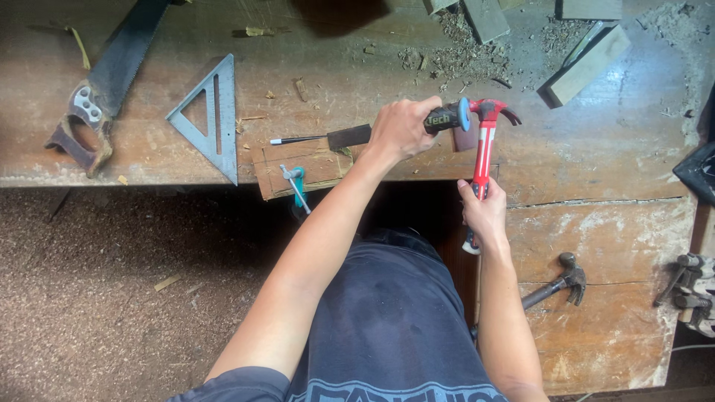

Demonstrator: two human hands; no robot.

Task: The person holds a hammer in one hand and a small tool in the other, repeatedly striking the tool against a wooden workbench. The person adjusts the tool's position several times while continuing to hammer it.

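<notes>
Chisel (350, 136) gripped in left hand (402, 128), red hammer (484, 152) in right hand (484, 216)

A worn, scuffed wooden counter (611, 141) is seen — rough, strewn with sawdust. The hammer (484, 156) is glossy red; the chisel (357, 135) has matt steel, its grip black rubber — at twelve o'clock.

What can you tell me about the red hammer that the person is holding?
The red hammer is a claw hammer with a bright red shaft, a red head and a dark curved claw pointing right. It stands nearly upright in the picture, head at the top, over the worn wooden workbench. The right hand grips the lower shaft. Its head meets the blue-capped end of the black chisel handle held by the left hand.
</notes>
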